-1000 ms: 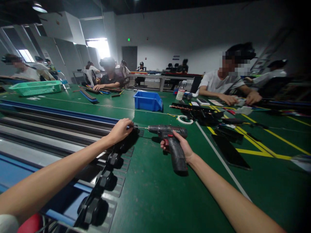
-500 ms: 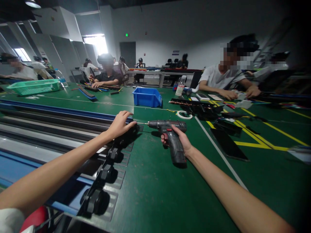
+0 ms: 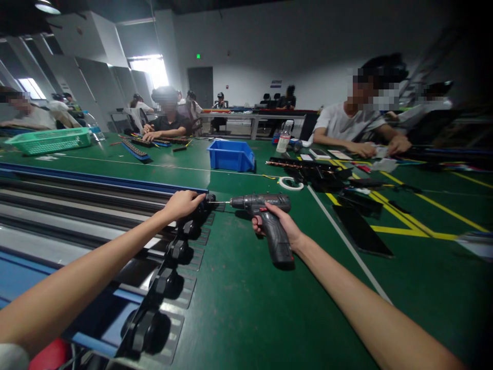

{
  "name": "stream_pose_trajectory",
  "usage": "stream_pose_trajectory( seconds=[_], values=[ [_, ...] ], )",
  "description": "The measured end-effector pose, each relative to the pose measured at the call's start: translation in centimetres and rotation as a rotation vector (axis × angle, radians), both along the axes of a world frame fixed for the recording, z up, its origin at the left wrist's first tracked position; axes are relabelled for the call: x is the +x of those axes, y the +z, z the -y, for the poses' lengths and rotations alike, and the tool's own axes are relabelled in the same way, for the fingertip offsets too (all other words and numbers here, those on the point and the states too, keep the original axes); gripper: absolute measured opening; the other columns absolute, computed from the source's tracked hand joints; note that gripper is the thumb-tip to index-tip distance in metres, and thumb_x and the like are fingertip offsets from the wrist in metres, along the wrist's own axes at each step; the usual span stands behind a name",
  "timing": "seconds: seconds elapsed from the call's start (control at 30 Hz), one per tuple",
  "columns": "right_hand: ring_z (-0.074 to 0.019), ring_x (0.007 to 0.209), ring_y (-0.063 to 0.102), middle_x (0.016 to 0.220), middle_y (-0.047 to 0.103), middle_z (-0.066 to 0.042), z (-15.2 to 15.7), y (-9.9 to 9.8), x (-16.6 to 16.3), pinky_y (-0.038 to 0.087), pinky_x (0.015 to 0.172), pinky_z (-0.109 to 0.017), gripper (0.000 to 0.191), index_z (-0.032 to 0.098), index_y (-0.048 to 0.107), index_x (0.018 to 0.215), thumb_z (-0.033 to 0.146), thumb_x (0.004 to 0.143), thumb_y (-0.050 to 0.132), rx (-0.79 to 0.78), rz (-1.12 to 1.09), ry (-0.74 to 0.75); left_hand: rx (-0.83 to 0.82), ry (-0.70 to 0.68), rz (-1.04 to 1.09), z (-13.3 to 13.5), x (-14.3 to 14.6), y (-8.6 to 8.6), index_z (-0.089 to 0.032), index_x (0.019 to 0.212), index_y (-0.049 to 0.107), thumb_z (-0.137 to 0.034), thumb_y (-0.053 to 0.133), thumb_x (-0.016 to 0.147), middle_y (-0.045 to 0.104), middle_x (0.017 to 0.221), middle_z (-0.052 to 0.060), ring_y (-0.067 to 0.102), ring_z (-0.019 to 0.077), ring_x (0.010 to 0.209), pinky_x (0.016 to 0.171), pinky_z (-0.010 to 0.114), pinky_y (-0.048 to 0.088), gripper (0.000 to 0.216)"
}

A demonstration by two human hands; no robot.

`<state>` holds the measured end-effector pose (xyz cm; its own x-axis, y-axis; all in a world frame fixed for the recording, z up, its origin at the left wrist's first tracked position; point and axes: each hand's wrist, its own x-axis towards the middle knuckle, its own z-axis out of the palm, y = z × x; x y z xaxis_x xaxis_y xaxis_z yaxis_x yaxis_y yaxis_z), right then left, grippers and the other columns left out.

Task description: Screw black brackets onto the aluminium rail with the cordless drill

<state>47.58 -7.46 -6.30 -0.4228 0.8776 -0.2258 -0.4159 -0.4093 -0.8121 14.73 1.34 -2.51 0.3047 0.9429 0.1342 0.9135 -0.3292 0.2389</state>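
My right hand (image 3: 283, 221) grips a black cordless drill (image 3: 269, 226) by its handle, a finger at the red trigger. The drill lies level, and its long thin bit (image 3: 219, 202) points left, with the tip at the farthest black knob (image 3: 210, 198) on the end of the long rail assembly (image 3: 96, 205). Beside that tip, my left hand (image 3: 183, 204) bends over the assembly's far end corner with its fingers together. What those fingertips pinch, if anything, is hidden. Several more black knobs (image 3: 169, 282) line the assembly's end toward me, each beside a slotted metal tab (image 3: 183, 293).
A blue bin (image 3: 231, 155) stands ahead, near a roll of white tape (image 3: 290, 183). Black parts (image 3: 327, 174) and a dark flat panel (image 3: 362, 231) lie at right. A green basket (image 3: 50, 140) sits far left. Co-workers (image 3: 354, 118) sit across the green table (image 3: 246, 308).
My left hand has lowered and its raised fingers have closed down at the assembly's end. The drill has shifted slightly left and down, its bit now by the far knob.
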Motion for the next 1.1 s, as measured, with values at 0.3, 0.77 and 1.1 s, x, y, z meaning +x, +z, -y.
stream_pose_trajectory(
  seconds=[0.3, 0.77, 1.1],
  values=[
    [-0.0165, 0.069, 0.067, 0.081, 0.071, -0.012, 0.2, 0.4, -0.4, 0.057, 0.061, -0.025, 0.042, 0.011, 0.065, 0.088, 0.047, 0.097, 0.047, -0.006, 0.012, -0.012, -0.013, 0.008, -0.105, 0.0, 0.2, 0.3, -0.019, 0.076, 0.072, -0.072, 0.026, 0.090, 0.070, 0.078, 0.013, 0.066, 0.0298, 0.083, 0.077, 0.034, 0.042, 0.071],
    [-0.0150, 0.065, 0.067, 0.077, 0.069, -0.010, 0.4, 1.6, -1.2, 0.058, 0.057, -0.023, 0.030, 0.012, 0.060, 0.092, 0.041, 0.097, 0.054, -0.144, 0.012, -0.023, -0.105, 0.034, -0.112, -0.7, 0.3, 0.5, -0.020, 0.088, 0.075, -0.075, 0.029, 0.088, 0.072, 0.083, 0.013, 0.067, 0.0316, 0.086, 0.079, 0.036, 0.044, 0.071],
    [-0.0124, 0.057, 0.063, 0.071, 0.065, -0.004, 0.9, 2.0, -1.9, 0.057, 0.054, -0.023, 0.026, 0.013, 0.057, 0.090, 0.039, 0.094, 0.060, -0.185, 0.021, -0.078, -0.112, 0.046, -0.074, -1.0, 0.1, 0.1, -0.022, 0.088, 0.075, -0.078, 0.030, 0.085, 0.072, 0.086, 0.015, 0.067, 0.0315, 0.083, 0.072, 0.035, 0.045, 0.072]
  ],
)
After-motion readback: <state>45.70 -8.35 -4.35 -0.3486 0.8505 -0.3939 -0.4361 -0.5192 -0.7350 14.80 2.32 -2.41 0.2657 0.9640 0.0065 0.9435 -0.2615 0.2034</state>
